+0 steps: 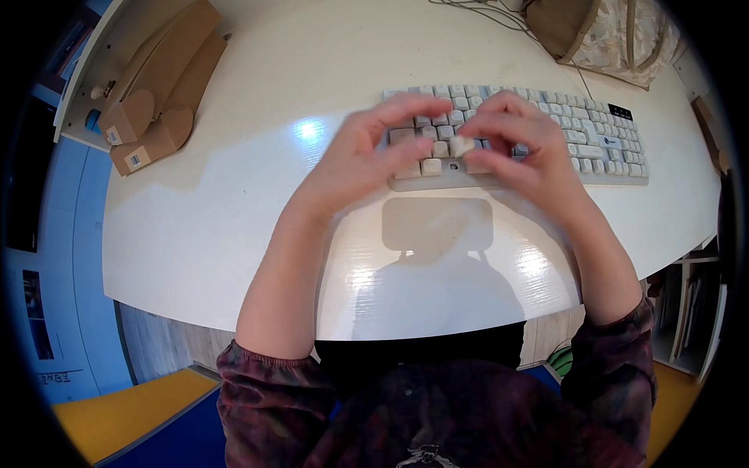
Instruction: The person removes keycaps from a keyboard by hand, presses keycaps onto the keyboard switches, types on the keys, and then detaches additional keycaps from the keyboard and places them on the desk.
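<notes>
A white keyboard (587, 148) with pale keycaps lies across the desk in front of me. Pinched between the thumb and fingers of my right hand (532, 145) is a pale keycap (461, 145), held just above the keyboard's lower rows. Below that keycap, a bare dark switch (454, 166) shows in the bottom row. My left hand (360, 152) hovers over the keyboard's left end, thumb and index finger apart with nothing between them. Both hands cover part of the keys, and some fingers are slightly blurred.
Brown cardboard pieces (160, 93) lie at the desk's left side. At the back right sits a patterned fabric bag (616, 39), with thin cables (499, 11) beside it. The white desk (195, 242) curves toward me, and its front edge passes under my forearms.
</notes>
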A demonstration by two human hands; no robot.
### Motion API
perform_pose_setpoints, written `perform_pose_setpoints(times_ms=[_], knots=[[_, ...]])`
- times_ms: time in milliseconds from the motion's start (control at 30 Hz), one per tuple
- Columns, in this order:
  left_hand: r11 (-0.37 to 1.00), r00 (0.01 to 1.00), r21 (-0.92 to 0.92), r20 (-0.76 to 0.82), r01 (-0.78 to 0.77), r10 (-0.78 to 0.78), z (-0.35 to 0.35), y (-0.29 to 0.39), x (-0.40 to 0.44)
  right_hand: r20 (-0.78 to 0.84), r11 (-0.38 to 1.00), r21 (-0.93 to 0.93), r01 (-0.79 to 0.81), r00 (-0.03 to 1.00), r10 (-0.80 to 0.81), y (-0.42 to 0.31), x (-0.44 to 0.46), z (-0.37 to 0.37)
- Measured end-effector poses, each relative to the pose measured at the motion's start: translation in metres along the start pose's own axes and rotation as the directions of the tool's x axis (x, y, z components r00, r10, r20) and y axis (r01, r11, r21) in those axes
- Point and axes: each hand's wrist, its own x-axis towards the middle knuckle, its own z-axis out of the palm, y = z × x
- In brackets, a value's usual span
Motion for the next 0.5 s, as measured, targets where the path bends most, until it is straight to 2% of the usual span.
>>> perform_pose_setpoints(times_ms=[33,133,267,367,467,500], knots=[[0.997,0.996,-0.072,-0.088,-0.008,0.002,0.001,0.003,0.001,-0.029,0.999,0.012,-0.052,0.998,0.052,0.001,0.001,-0.002],[0.996,0.915,-0.053,-0.395,0.071,-0.086,-0.003,0.0,0.005,0.02,0.989,0.004,-0.151,0.988,0.151,0.007,-0.001,0.0],[0.984,0.862,0.01,-0.483,0.178,-0.151,-0.003,-0.009,0.008,0.044,0.98,-0.091,-0.177,0.982,0.182,-0.001,-0.005,0.008],[0.992,0.91,0.032,-0.402,0.124,-0.1,0.003,-0.014,0.004,0.047,0.977,-0.114,-0.179,0.982,0.185,-0.001,-0.006,0.01],[0.969,0.951,0.215,-0.304,0.124,-0.054,0.005,-0.027,0.004,0.052,0.972,-0.166,-0.168,0.983,0.179,-0.003,-0.008,0.012],[0.943,0.96,0.323,-0.281,0.083,0.011,0.006,-0.028,0.004,0.048,0.969,-0.186,-0.163,0.983,0.175,-0.004,-0.008,0.013]])
